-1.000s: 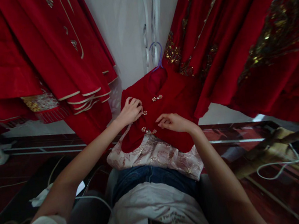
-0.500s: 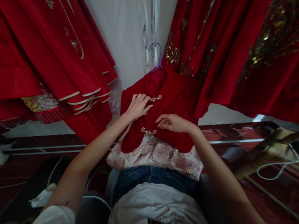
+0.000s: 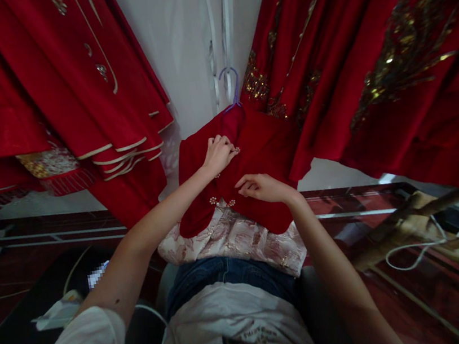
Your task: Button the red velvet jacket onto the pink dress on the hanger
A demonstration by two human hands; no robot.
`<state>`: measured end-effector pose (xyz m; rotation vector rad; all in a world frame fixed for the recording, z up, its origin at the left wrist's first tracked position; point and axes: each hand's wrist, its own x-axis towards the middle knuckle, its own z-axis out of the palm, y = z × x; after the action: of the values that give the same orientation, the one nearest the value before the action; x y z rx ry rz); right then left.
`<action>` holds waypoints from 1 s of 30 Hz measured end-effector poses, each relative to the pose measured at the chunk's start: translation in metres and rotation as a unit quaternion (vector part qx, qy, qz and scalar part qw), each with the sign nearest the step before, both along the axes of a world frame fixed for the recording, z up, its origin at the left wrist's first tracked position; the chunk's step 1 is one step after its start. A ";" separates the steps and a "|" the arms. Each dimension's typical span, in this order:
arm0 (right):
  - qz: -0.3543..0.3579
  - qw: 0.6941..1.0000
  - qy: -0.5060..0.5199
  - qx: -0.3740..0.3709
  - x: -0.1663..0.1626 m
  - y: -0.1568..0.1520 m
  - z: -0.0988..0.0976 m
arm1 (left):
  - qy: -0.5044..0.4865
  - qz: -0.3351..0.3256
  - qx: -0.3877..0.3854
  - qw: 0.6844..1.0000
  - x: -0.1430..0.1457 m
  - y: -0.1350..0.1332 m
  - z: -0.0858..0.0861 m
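Far left: red cloth garments with pale-piped hems (image 3: 29, 80), hanging.

Left of centre: left hand (image 3: 219, 155), bent over the cloth. Changed: it has gone from beside the middle clasp up to the neckline, so attention now seems to sit on the topmost fastening. Fingers drawn close together, tips at a small flower-shaped, pearly clasp (image 3: 238, 150); whether they pinch it cannot be told.

Centre: plain red cloth top with curved lower edges (image 3: 272, 143), in front of the person between the hanging rows, its lower end just above the lap. Surface matte, mostly smooth, softly creased at right. Middle clasp largely hidden by the left hand; lower flower pair (image 3: 232, 203) visible at the front opening. Beneath: pale pink brocade, rumpled (image 3: 265, 244). Above: thin purple hanger (image 3: 236, 88).

Right of centre: right hand (image 3: 262, 188), unmoved on the red top, fingers loosely curled and slightly parted, apparently gripping nothing.

Far right: red garments with gold sequin work (image 3: 403, 45), hanging.
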<state>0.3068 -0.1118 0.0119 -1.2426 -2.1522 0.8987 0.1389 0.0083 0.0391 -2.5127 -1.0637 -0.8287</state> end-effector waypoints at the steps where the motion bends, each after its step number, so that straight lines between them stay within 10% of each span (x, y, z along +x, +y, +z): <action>1: 0.000 1.000 -0.001 0.001 0.000 0.000 0.000 | -0.005 -0.004 -0.004 1.000 -0.001 0.001 0.001; 16: 0.001 0.998 0.045 0.041 -0.004 0.001 0.008 | 0.038 -0.080 0.031 0.996 -0.010 -0.002 0.015; 23: -0.150 0.943 0.258 0.149 -0.023 0.050 0.050 | 0.087 -0.023 0.005 0.996 -0.001 -0.005 0.020; 27: -0.216 0.953 0.196 0.076 -0.041 0.080 0.050 | 0.137 0.069 -0.105 0.983 -0.002 0.007 0.015; 30: -0.351 0.919 0.085 0.155 -0.037 0.086 0.037 | 0.092 0.114 -0.176 0.973 -0.014 0.028 0.011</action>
<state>0.2698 -0.0253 0.0492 -1.5373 -1.4531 0.3229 0.1249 0.0358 0.0503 -2.6095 -1.5065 -0.3589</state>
